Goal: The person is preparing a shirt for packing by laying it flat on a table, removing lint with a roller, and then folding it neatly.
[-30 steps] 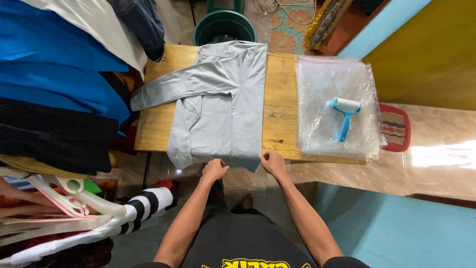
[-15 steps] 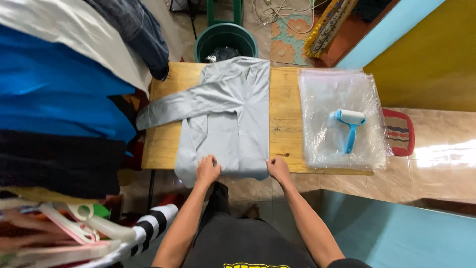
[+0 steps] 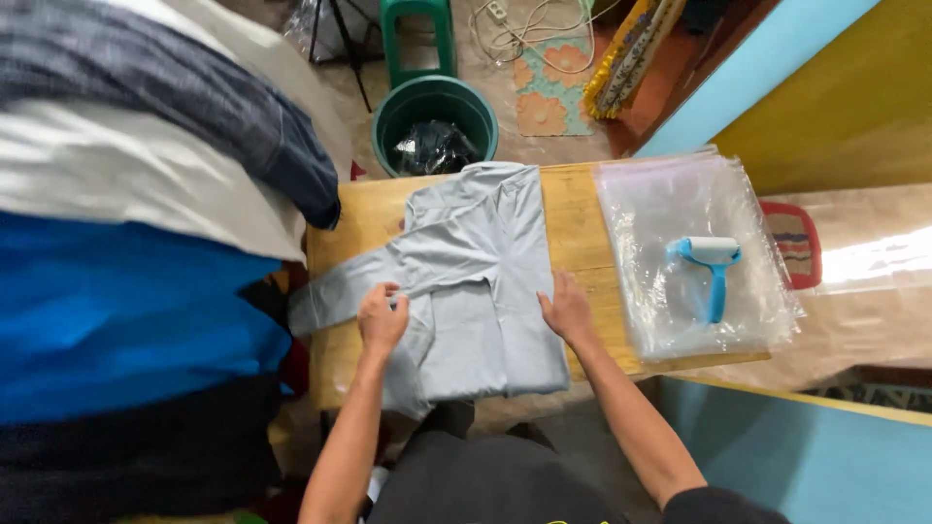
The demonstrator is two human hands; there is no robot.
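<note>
Lying across the middle of the wooden counter we list one grey long-sleeved shirt, partly folded, its right edge turned in straight and its hem hanging a little over the near edge of the counter. One sleeve runs out to the left and droops off the counter's left side.

Left hand: its grip is closed on the cloth where that sleeve meets the body of the shirt, fingers curled over a pinch of fabric.

Right hand: its grip holds nothing; we see the fingers flat and spread, pressing on the shirt's right folded edge, half on cloth and half on bare wood.

Just beside the shirt, on the right end of the counter, we record a stack of clear plastic bags, and on top of it a blue lint roller with a white roll, handle pointing toward us.

Beyond the far edge of the counter stands a green bucket with something dark inside; a green stool stands behind it on the floor.

Filling the left of the view we note a tall pile of folded garments: dark denim-like cloth on top, white below it, then blue, then black.
</note>
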